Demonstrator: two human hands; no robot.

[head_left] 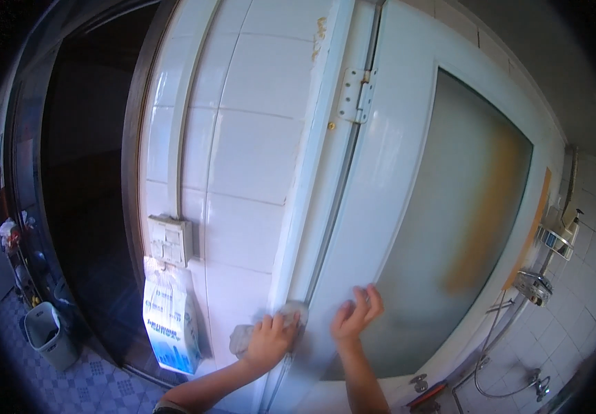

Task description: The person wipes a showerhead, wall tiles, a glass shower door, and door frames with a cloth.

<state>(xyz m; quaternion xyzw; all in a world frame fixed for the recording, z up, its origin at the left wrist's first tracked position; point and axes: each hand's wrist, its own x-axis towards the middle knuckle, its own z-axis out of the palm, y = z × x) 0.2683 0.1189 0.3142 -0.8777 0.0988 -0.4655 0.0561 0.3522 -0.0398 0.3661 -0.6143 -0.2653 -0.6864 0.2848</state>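
My left hand is closed on a crumpled grey cloth, which it presses against the white door frame low down. Part of the cloth bulges out on both sides of the fingers. To its right, my right hand is raised before the white door, with curled fingers apart and nothing seen in them. The door has a frosted glass pane and a metal hinge high on its left edge.
Left of the frame is a tiled wall with a switch and a hanging white-and-blue bag. A dark doorway and a waste bin lie farther left. At right are a shower head and a pump bottle.
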